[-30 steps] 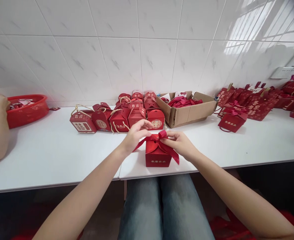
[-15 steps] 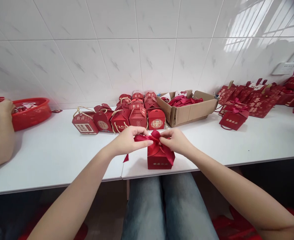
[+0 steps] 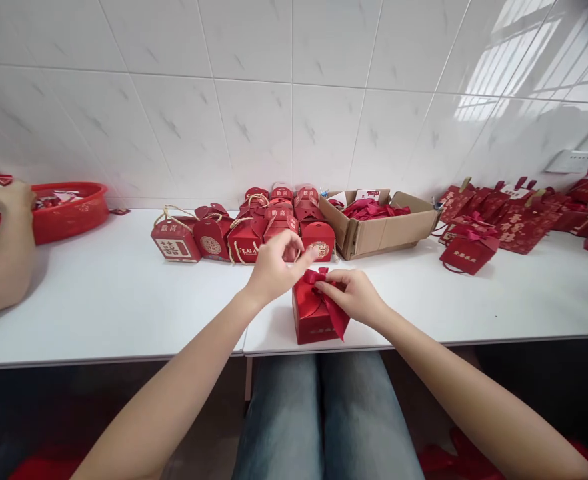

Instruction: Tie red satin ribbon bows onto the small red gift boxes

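Note:
A red gift box (image 3: 310, 320) stands near the table's front edge, its top carrying a red ribbon (image 3: 337, 319) tied in a bow. My right hand (image 3: 357, 295) pinches the ribbon at the bow from the right side. Raised just above and left of the box, my left hand (image 3: 275, 268) has its fingers curled and its thumb apart, with nothing seen in it. One ribbon end hangs down the right front of the box.
Behind stand several red boxes (image 3: 214, 238) with rope handles and a cardboard box (image 3: 389, 232) of red ribbons. Right are a ribboned box (image 3: 469, 252) and red bags (image 3: 521, 217). At left, another person's arm (image 3: 7, 260) reaches by a red basin (image 3: 74, 217).
My left hand has let go of the ribbon and risen off the bow. My right hand stays at the bow. The box has turned slightly, and the view has shifted a little.

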Tool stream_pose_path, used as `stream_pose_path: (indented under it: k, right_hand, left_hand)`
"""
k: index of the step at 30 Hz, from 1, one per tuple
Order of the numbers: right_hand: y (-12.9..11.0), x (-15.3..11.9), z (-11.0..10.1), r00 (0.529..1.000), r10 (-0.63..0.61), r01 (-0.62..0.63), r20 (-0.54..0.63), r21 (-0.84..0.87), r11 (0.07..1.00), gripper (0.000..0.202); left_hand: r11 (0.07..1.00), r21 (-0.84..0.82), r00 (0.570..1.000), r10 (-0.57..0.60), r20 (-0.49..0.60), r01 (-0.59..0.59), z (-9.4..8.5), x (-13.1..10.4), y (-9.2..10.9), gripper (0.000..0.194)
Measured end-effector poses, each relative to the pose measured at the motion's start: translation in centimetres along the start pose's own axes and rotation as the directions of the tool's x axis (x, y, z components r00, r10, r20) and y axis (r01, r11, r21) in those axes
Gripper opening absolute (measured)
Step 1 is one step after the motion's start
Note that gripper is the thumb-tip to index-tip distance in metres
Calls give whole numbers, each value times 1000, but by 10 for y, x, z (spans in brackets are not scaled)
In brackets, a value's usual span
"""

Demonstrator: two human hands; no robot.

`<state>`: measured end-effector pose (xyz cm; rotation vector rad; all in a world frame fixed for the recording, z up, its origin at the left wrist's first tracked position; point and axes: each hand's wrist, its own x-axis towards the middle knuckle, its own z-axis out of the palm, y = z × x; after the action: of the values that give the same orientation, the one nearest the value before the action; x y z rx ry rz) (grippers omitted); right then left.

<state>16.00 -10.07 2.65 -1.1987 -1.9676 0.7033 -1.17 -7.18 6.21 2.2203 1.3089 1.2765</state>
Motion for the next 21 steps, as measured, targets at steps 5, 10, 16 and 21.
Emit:
stream_pose_path:
  k: [5, 10, 16, 21]
  right_hand:
    - [6, -3, 6, 991, -73, 76, -108, 26, 997, 19]
    - [6, -2, 10, 985, 18, 18, -173, 204, 979, 28]
    - [6, -3, 10, 983, -34, 67, -181, 175, 982, 24]
    - [7, -3, 9, 970, -124, 134, -211, 34, 990, 13]
  left_hand:
    - [967, -217, 941, -51, 334, 130, -3, -19, -5, 22]
    - [945, -276, 950, -86, 302, 174, 1, -22, -10, 17]
    - [937, -312, 943, -46, 329, 154, -2, -23, -4, 19]
    - [960, -251, 946, -37, 322, 123, -1, -25, -1, 12]
